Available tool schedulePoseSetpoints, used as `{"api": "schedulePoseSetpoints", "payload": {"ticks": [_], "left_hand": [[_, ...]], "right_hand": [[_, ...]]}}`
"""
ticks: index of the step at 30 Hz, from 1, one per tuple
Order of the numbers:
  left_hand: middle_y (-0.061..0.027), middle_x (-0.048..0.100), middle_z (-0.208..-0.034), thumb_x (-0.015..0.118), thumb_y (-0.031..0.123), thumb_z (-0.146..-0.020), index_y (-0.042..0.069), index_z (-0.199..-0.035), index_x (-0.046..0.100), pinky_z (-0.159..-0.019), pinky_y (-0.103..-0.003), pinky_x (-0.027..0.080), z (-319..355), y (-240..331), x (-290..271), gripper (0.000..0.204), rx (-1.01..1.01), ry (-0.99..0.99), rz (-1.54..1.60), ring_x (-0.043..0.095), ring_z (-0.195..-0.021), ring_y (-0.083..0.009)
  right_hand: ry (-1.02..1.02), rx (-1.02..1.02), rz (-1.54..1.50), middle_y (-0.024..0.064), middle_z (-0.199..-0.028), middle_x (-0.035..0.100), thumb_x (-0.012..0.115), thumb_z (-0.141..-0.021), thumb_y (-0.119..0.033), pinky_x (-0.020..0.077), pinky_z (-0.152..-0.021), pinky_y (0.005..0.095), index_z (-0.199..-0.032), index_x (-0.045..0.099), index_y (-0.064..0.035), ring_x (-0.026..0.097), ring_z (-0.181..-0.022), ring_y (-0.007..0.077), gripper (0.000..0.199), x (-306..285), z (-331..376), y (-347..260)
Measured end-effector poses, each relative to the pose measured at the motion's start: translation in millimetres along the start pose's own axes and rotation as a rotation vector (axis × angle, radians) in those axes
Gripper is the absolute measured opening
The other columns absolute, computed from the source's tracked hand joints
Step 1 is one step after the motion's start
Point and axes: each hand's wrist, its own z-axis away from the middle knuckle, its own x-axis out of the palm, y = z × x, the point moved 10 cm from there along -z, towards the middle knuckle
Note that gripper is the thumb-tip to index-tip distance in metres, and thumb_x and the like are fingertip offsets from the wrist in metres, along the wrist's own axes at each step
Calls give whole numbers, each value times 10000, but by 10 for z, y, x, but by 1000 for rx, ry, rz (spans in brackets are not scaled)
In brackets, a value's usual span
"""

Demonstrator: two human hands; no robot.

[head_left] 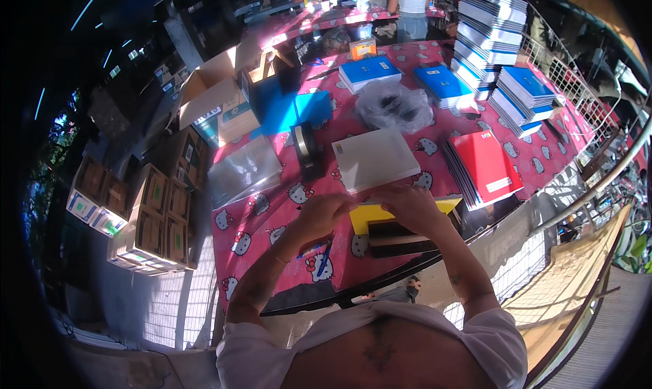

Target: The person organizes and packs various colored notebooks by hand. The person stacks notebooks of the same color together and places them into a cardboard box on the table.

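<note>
Both my hands meet near the front of the pink patterned tablecloth, fingers curled. My left hand [324, 214] is closed at the left end of a yellow cover [360, 217]. Over that cover's far edge, my right hand [406, 207] is closed too; what the fingertips of either hand hold is hidden. Beneath the yellow cover sits a dark brown block-like thing [401, 241]. Just beyond my fingers lies a pale beige notebook stack [375, 159]. Red notebooks [485, 166] are fanned to the right. A blue pen [324, 258] lies near my left forearm.
Clear plastic sheets [246, 171] and a black tape dispenser [307, 151] lie to the left, near an opened carton [227, 110]. Blue notebooks [370, 71], a crumpled plastic bag [394, 107] and a tall notebook stack [489, 39] stand farther back. Cartons [153, 216] are piled at left.
</note>
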Motion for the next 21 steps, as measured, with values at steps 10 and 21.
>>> {"api": "schedulePoseSetpoints", "payload": {"ticks": [10,21], "left_hand": [[-101,571,-948,716,220,-883,62,-945,635,-709,-411,467,-183,142,74,187,218,267,-282,599,-783,-288],[-215,536,-1261,594,422,-946,-4,-1216,552,-947,-533,397,-139,157,314,506,-2,186,-402,514,-1167,-421]], "right_hand": [[82,76,80,99,-852,723,655,-888,-199,543,-622,473,-1185,673,-279,693,-725,330,308,45,-29,252],[97,41,99,93,-874,729,651,-882,-194,552,-597,434,-1159,681,-223,697,-697,307,280,53,-57,150]]}}
